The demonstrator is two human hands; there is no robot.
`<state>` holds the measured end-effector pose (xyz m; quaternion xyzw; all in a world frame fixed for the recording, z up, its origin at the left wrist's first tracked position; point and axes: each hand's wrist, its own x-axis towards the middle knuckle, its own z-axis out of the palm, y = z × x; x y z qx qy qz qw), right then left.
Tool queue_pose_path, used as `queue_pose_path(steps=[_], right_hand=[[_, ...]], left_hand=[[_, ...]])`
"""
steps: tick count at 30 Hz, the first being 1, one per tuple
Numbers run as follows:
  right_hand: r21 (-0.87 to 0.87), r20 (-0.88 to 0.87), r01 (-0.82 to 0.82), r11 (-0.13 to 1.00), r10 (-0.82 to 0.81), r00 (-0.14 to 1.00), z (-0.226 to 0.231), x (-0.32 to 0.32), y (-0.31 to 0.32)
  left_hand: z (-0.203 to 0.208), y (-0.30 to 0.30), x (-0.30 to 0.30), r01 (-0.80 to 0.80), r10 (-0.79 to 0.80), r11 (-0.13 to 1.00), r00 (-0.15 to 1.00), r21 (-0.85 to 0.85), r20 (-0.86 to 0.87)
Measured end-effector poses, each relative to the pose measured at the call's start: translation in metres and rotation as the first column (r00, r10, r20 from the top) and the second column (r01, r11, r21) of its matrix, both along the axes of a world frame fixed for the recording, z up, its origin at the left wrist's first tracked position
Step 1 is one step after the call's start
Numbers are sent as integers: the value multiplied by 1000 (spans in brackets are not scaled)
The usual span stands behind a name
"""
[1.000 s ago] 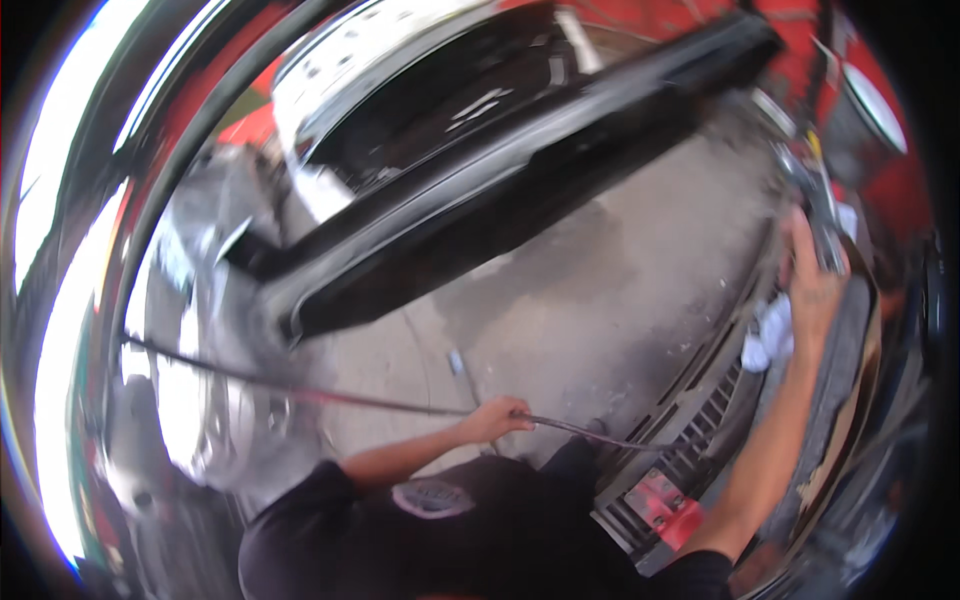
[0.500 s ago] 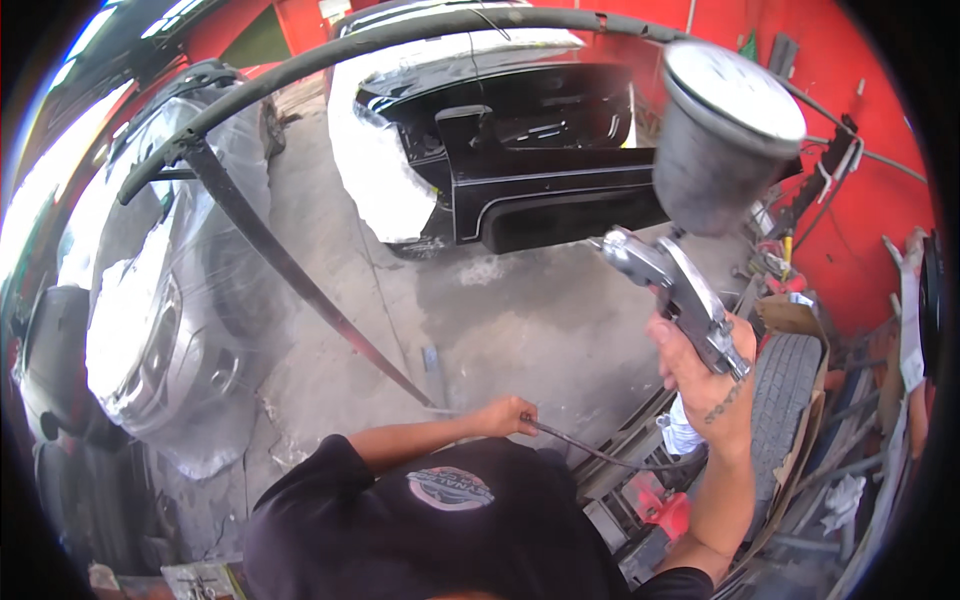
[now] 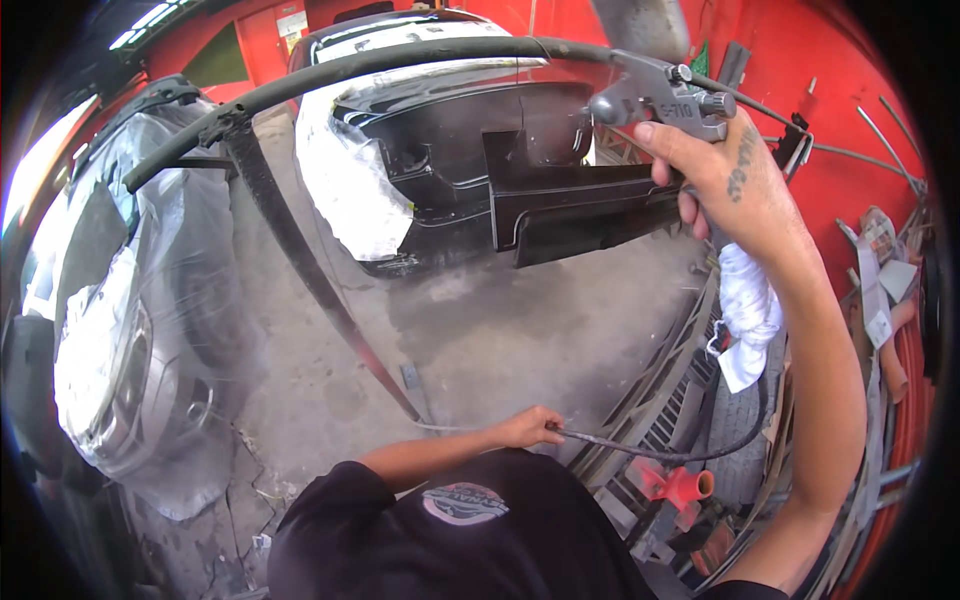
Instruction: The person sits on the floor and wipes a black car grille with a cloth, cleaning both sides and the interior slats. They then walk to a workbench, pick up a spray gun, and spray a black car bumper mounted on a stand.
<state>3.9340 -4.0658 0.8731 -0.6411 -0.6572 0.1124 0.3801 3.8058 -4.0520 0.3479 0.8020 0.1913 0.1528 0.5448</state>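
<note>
My right hand (image 3: 715, 175) is raised at the upper right, its fingers wrapped round the grip of a grey metal spray gun (image 3: 650, 92). The gun's cup (image 3: 645, 25) sits on top, cut off by the upper edge. Faint mist hangs around the nozzle, which points left over a black car body panel (image 3: 595, 205) hung at the metal stand. Low in the middle, my left hand (image 3: 532, 427) is closed on a dark air hose (image 3: 650, 450), which curves away to the right. A white cloth (image 3: 745, 315) dangles below my right wrist; what holds it is hidden.
A curved metal stand (image 3: 390, 62) arches across the view, its leg slanting to the concrete floor (image 3: 470, 340). Behind the panel is a black car (image 3: 460, 110), partly masked in white. A plastic-covered car (image 3: 150, 330) stands left. Metal parts, a tyre and a red funnel-like piece (image 3: 680, 485) crowd the right.
My right hand has lifted the spray gun up and away, and the gun has turned to a more level pose. My left hand, on the hose, has shifted slightly right. The white cloth now shows more.
</note>
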Motion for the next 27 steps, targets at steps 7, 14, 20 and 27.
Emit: queue_pose_path(steps=[7, 14, 20, 27], right_hand=[[89, 41, 5, 996, -9, 999, -12, -22, -12], [130, 129, -131, 983, 115, 985, -37, -51, -28], [148, 156, -57, 987, 34, 987, -44, -62, -46], [152, 220, -132, 980, 96, 971, -146, -46, -96]], left_hand=[[-8, -2, -9, 5, -5, 1000, 998, 1, 57], [-2, 0, -23, -32, 32, 999, 998, -16, 52], [-14, -3, -19, -102, 96, 993, 991, 64, 96], [-59, 4, -22, -107, 96, 989, 990, 98, 106]])
